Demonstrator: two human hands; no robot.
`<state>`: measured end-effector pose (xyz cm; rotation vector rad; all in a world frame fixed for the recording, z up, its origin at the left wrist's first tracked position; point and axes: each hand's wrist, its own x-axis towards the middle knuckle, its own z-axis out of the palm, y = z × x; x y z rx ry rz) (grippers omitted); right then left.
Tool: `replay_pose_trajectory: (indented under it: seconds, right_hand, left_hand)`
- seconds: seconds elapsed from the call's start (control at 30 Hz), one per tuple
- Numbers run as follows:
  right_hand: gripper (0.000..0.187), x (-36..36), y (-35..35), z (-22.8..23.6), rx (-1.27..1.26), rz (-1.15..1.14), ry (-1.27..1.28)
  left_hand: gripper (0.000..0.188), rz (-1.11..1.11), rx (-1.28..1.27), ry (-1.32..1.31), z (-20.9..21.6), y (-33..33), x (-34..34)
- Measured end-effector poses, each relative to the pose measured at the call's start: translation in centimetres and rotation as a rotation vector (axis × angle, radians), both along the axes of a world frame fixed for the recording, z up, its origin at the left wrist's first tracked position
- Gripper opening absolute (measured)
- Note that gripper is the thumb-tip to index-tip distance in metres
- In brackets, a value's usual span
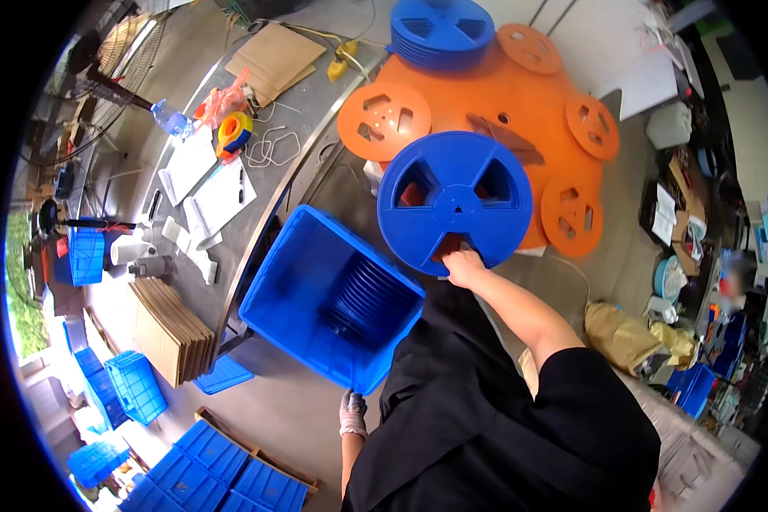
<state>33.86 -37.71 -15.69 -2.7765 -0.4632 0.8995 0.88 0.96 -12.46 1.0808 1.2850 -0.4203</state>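
My right hand (465, 266) is closed at the lower cutout of a blue plastic reel (452, 189), its fingertips inside the opening. The reel faces up in front of an orange rotary table (499, 94) and hides part of it. In a white glove, my left hand (352, 415) grips the near rim of a deep blue crate (286, 260). Inside that crate, a row of similar blue reels (371, 294) stands on edge against one side. At the table's far end sits a stack of blue reels (443, 30).
Orange discs (384, 119) ring the rotary table. To the left, a grey workbench (286, 85) carries papers, tape rolls (233, 134), a bottle (171, 119) and flat cardboard (277, 60). Folded cardboard (172, 331) stands beside its near edge. Blue crates (209, 465) sit on a pallet at lower left.
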Motion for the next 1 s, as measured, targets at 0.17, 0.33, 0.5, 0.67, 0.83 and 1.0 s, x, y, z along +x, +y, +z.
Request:
replay_pose_trajectory:
  seconds: [0.17,0.33,0.5,0.67,0.83,1.0]
  right_hand:
    - [0.037,-3.0,1.4,-3.4,-0.006,-0.027,0.121]
    - [0.021,-2.4,1.2,-2.3,-0.044,0.002,0.251]
    - [0.029,-1.0,1.2,-0.1,-0.018,0.085,0.382]
    - [0.048,-0.2,1.2,-0.8,0.003,0.104,0.509]
    - [0.077,1.3,1.1,0.7,-0.001,0.153,0.619]
    - [0.067,1.3,1.1,0.6,0.03,0.166,0.616]
  left_hand:
    - [0.041,-0.1,0.04,0.155,1.9,1.8,-5.5]
    - [0.047,-0.437,0.074,0.145,4.9,-1.4,0.1]
    - [0.045,-0.788,0.158,-0.273,4.2,-4.0,2.9]
    - [0.042,-0.306,-0.07,0.027,4.9,-7.2,6.6]
    - [0.042,-0.238,-0.118,0.013,6.3,-10.6,8.6]
    - [0.044,-0.274,-0.099,0.05,4.1,-10.3,7.2]
